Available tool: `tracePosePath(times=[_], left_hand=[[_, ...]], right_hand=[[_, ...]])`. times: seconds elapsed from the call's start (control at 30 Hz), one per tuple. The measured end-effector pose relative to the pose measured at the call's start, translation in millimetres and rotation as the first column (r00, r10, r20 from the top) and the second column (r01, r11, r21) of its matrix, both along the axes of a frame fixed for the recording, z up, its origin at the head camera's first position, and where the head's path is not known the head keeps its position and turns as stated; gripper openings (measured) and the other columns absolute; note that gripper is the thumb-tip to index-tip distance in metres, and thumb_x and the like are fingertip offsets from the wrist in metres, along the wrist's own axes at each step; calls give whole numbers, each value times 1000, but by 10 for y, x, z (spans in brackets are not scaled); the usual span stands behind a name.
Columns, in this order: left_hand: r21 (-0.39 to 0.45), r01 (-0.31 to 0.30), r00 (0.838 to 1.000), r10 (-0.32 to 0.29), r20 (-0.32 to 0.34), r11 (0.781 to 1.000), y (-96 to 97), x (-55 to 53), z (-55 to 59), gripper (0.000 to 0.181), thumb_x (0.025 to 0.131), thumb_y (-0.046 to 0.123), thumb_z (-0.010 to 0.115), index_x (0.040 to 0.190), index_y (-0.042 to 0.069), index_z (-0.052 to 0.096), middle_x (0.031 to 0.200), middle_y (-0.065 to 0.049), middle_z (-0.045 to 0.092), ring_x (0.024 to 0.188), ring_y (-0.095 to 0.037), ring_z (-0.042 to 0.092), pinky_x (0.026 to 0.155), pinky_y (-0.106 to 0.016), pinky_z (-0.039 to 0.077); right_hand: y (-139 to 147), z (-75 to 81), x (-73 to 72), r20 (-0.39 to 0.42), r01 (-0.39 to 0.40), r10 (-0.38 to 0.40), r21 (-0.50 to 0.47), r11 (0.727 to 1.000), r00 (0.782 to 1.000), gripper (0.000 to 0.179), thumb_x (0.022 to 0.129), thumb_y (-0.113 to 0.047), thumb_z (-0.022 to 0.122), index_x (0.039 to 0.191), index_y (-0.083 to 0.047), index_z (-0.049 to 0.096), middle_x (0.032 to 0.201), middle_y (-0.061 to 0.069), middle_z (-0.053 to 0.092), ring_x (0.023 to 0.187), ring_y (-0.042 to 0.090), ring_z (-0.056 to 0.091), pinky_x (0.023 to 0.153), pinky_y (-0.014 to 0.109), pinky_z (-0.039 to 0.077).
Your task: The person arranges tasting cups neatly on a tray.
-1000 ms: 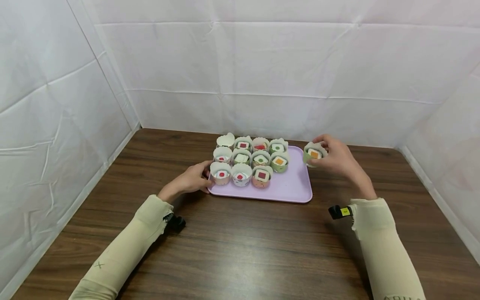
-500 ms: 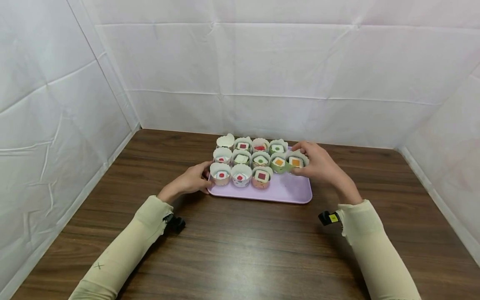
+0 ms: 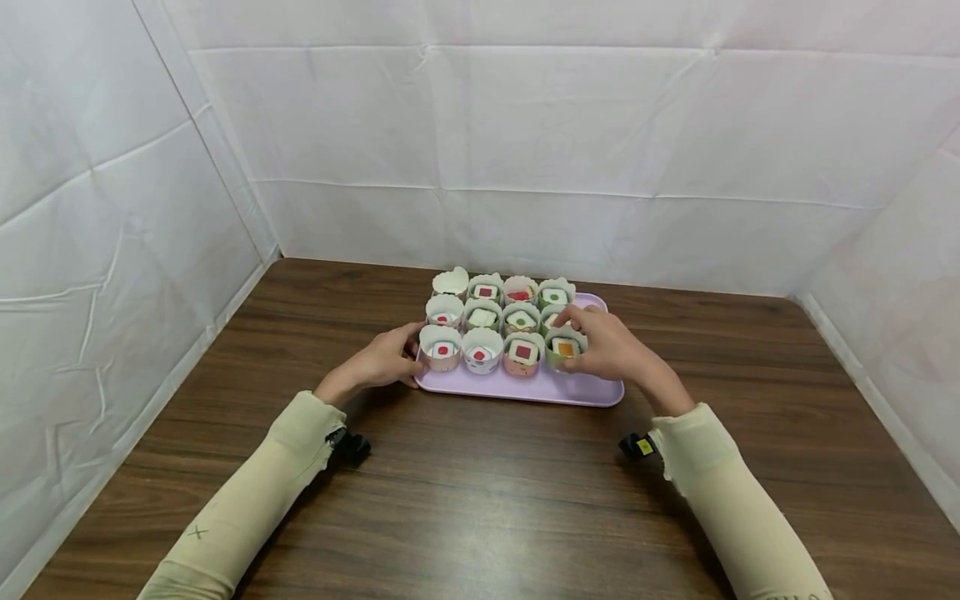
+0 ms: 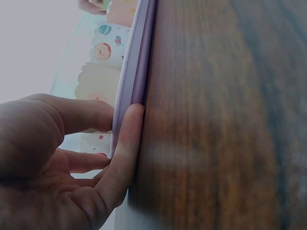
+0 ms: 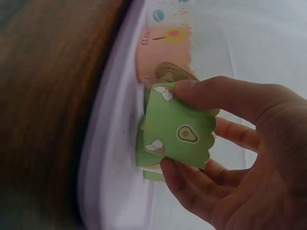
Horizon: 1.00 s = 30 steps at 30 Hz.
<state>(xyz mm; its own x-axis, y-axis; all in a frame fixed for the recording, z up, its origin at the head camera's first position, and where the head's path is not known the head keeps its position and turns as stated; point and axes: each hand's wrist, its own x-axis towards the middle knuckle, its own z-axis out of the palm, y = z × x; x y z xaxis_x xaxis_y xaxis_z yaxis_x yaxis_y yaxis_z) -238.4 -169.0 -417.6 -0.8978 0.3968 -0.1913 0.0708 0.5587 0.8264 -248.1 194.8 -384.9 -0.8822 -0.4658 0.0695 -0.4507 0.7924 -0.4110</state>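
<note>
My right hand (image 3: 611,346) grips a green paper baking cup (image 5: 180,127) by its sides, thumb on one side and fingers on the other. An avocado print shows on the cup, and a white piece with an orange square sits inside it. The cup is over the front row of the lilac tray (image 3: 480,384), right of a pink cup (image 3: 522,357); whether it touches the tray I cannot tell. At the tray's left end, my left hand (image 3: 382,357) pinches the rim (image 4: 128,72) between thumb and fingers. My right fingers partly hide a second-row cup with an orange-topped piece.
Several more paper cups stand close together on the tray, most holding white pieces with red, green or dark red tops. The back-left cup (image 3: 451,283) shows a pale inside wall. A brown wooden table (image 3: 480,500) lies beneath, with white sheeting (image 3: 525,125) behind.
My right hand has carried the green cup from beyond the tray's right edge leftward and toward the front row. The left hand has stayed on the tray's rim.
</note>
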Motion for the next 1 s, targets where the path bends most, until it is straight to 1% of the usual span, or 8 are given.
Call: tracePosePath(times=[0.13, 0.3, 0.53, 0.77, 0.9, 1.0], left_hand=[[-2, 3, 1000, -3, 0, 1000, 1, 2, 1, 82, 92, -5, 65, 162, -3, 22, 111, -21, 49, 79, -20, 67, 71, -32, 68], [-4, 8, 1000, -8, -3, 1000, -6, 11, 14, 82, 92, -6, 64, 162, -4, 22, 111, -21, 48, 80, -20, 66, 71, -32, 68], [-4, 15, 1000, -15, -4, 1000, -5, 8, 16, 82, 92, -6, 63, 162, -4, 20, 110, -20, 48, 81, -20, 65, 72, -33, 68], [-3, 12, 1000, -12, -1, 1000, -1, 5, 14, 83, 93, -6, 64, 163, -3, 20, 112, -22, 48, 80, -20, 66, 72, -33, 68], [0, 12, 1000, -12, 1, 1000, 0, 3, 15, 82, 93, -5, 64, 162, -3, 21, 113, -22, 48, 80, -20, 66, 72, -32, 68], [-2, 12, 1000, -12, 0, 1000, -2, 5, 18, 82, 93, -5, 64, 162, -3, 21, 113, -22, 48, 80, -20, 66, 72, -33, 68]], right_hand=[[-24, -34, 6, -7, 2, -2, 12, 1000, 1000, 60, 77, -22, 89, 128, -10, 60, 117, 22, 66, 111, 37, 61, 88, 52, 55], [-56, -40, 12, -1, 22, -22, 36, 999, 1000, 66, 76, -24, 91, 130, -9, 57, 117, 22, 68, 113, 36, 63, 89, 52, 57], [-93, -42, 43, -16, 60, -59, 70, 996, 998, 66, 75, -27, 91, 128, -7, 57, 114, 21, 68, 109, 35, 63, 88, 52, 57], [-121, -22, 81, -20, 91, -90, 70, 993, 996, 71, 74, -30, 93, 128, -3, 56, 114, 22, 67, 107, 36, 63, 87, 53, 57], [-130, -3, 109, 29, 123, -125, 79, 989, 992, 78, 72, -33, 94, 132, -4, 53, 119, 23, 62, 106, 37, 61, 87, 53, 57], [-119, 40, 122, 75, 144, -151, 90, 986, 986, 90, 72, -39, 95, 140, -5, 48, 127, 27, 55, 110, 41, 59, 92, 57, 56]])
